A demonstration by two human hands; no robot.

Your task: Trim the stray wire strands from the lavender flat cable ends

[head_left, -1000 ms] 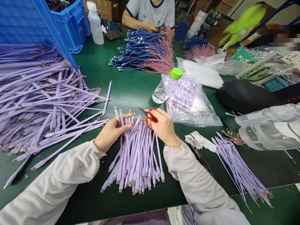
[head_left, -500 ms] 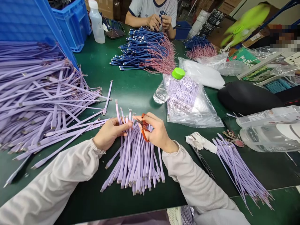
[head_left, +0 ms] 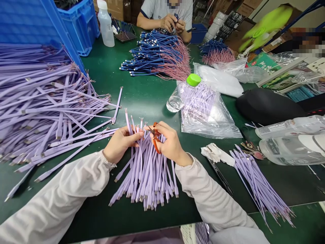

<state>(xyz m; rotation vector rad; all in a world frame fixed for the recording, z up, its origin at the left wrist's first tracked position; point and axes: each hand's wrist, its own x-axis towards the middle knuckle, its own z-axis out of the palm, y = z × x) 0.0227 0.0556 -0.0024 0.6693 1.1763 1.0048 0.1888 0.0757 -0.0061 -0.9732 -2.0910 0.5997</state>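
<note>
My left hand point(head_left: 122, 144) is closed, thumb and fingers pinching a few flat purple cables near their stripped ends, where thin bare wires stick up. My right hand point(head_left: 169, 142) grips orange-handled cutting pliers point(head_left: 156, 144). Their dark jaws point left, close to the wire ends by my left fingertips; whether they touch a wire I cannot tell. Below both hands a fanned bundle of purple cables point(head_left: 149, 176) lies on the green table point(head_left: 101, 213), its metal plugs toward me. The palm side of each hand is hidden.
A large pile of purple cables point(head_left: 56, 115) lies left, beside a blue bin point(head_left: 76, 30). Ahead are a green-capped bottle point(head_left: 175, 100), a plastic bag of cables point(head_left: 210, 115) and blue cables point(head_left: 154, 54) before a co-worker point(head_left: 165, 20). Right lies another purple bundle point(head_left: 261, 186).
Both my hands stay almost in place, with the pliers still beside the wire ends. The co-worker's hands have shifted slightly; the whole view has moved a little.
</note>
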